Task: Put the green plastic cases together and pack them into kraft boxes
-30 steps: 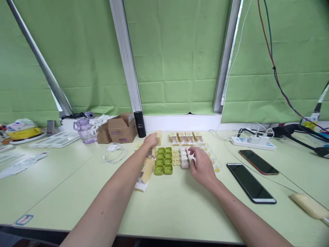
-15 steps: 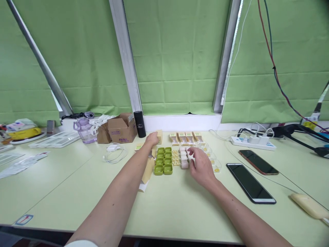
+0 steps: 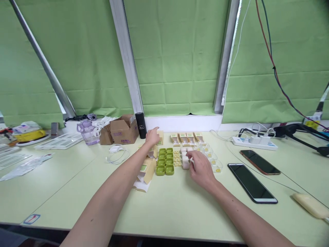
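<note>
My left hand (image 3: 152,136) reaches far over the table and grips a small tan carton (image 3: 160,137) standing near the window sill. My right hand (image 3: 201,167) rests by a column of pale pink blocks (image 3: 184,159), its fingers curled against them. Between the hands lie two columns of green trays (image 3: 165,161) and small yellow pieces (image 3: 176,159). Flattened tan cartons (image 3: 146,170) lie under my left forearm. Several open tan cartons (image 3: 186,138) stand in a row behind the blocks. Clear little cups (image 3: 214,161) sit to the right of my right hand.
Two phones (image 3: 252,183) lie flat at the right, with a power strip (image 3: 254,143) and cables behind them. A black cylinder (image 3: 140,125), brown cardboard boxes (image 3: 122,129), a purple bottle (image 3: 87,132) and a white charger cable (image 3: 116,152) sit at the back left.
My left hand has moved slightly farther along the tan carton at the back. My right hand has slid a little left, closer onto the pink blocks.
</note>
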